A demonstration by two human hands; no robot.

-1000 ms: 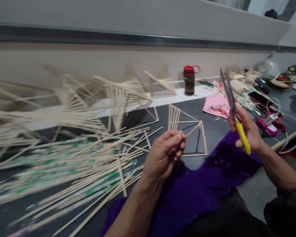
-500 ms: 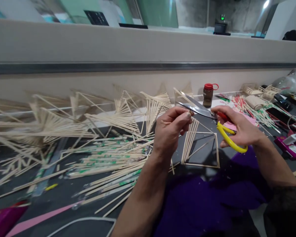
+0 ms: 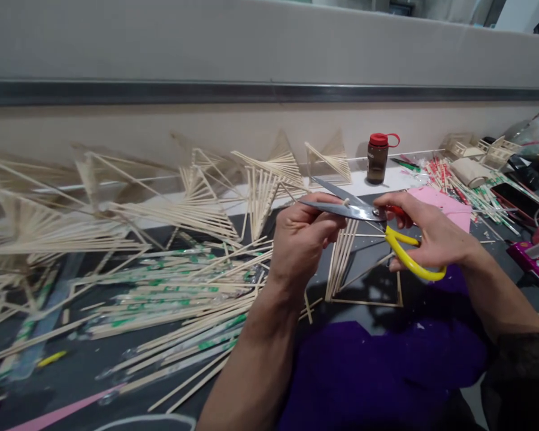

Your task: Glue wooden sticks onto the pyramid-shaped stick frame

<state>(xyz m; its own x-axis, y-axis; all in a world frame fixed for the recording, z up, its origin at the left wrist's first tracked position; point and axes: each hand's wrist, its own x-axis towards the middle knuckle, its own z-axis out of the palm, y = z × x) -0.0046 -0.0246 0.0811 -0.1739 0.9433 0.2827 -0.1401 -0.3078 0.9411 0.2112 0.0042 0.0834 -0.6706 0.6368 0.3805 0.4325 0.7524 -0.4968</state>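
Observation:
My right hand (image 3: 424, 230) grips the scissors (image 3: 413, 257), which have yellow and red handles and partly spread metal blades pointing left. My left hand (image 3: 303, 236) is closed in a pinch right at the blades. A short pale end of a wooden stick (image 3: 346, 202) shows between the blades; the rest of it is hidden by my fingers and the lower blade. Below the hands, a frame of thin wooden sticks (image 3: 366, 303) lies on the dark table, with a fan of sticks (image 3: 341, 260) along its left side.
Several fan-shaped stick structures (image 3: 215, 215) stand along the wall. A pile of wrapped chopsticks (image 3: 175, 287) spreads across the left. Behind the scissors stands a brown bottle (image 3: 377, 160) with a red cap. Pink paper (image 3: 449, 206), a phone (image 3: 516, 200) and a purple box (image 3: 532, 261) lie right.
The view has tilted down and shifted slightly right. The scissor blades have moved over the left fingertips, with the stick end now between them.

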